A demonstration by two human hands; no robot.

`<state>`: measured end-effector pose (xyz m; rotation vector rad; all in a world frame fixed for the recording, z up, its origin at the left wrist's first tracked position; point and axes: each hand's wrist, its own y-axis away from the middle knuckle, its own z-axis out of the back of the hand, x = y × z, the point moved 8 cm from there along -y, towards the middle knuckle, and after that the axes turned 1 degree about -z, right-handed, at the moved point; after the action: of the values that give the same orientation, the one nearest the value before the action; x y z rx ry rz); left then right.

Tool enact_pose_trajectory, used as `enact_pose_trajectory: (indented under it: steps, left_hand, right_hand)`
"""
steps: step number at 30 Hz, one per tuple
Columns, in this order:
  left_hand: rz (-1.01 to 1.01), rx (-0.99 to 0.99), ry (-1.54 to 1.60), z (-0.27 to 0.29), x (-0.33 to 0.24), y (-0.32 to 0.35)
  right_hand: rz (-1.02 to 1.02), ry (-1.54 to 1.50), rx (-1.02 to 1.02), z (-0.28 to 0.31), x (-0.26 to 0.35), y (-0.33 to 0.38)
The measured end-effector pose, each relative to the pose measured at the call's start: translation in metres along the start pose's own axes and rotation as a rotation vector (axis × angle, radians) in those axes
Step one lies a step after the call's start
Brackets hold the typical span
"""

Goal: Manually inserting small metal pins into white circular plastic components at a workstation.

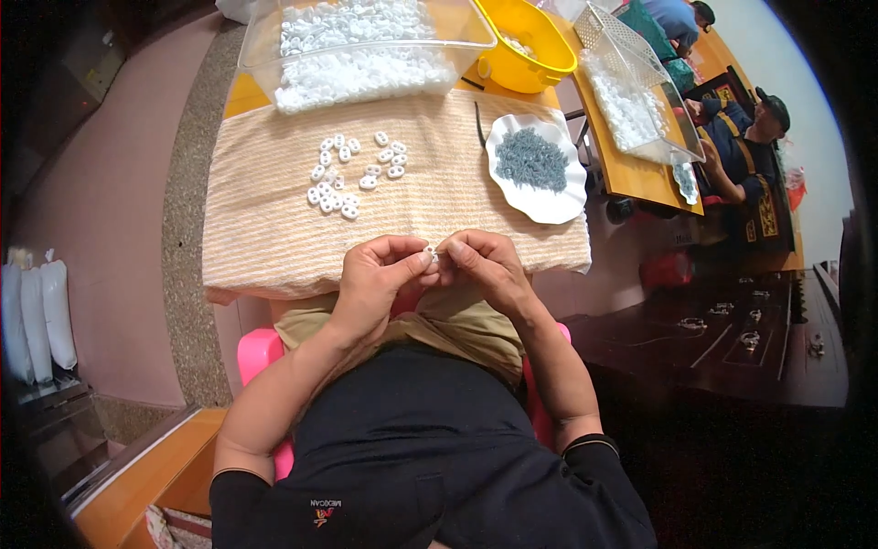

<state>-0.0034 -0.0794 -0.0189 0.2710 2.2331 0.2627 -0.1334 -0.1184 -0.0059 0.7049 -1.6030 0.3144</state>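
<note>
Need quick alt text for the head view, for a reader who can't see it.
Seen from above, a seated person's left hand and right hand pinch a small white piece together at a cloth-covered table. Loose white pieces, a white plate of grey parts and a clear bin of white pieces lie beyond.

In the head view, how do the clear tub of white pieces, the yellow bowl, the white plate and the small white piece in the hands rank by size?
1. clear tub, though cropped at the top edge
2. yellow bowl and white plate: look similar; bowl is partly hidden, farther away
3. small white piece
</note>
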Motion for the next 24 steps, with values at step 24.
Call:
enact_pose_trajectory:
  steps: [24]
  left_hand:
    - [0.044, 0.017, 0.079, -0.0030, 0.0004, 0.0029]
  right_hand:
    - [0.060, 0.053, -0.056, -0.0017, 0.0044, 0.0025]
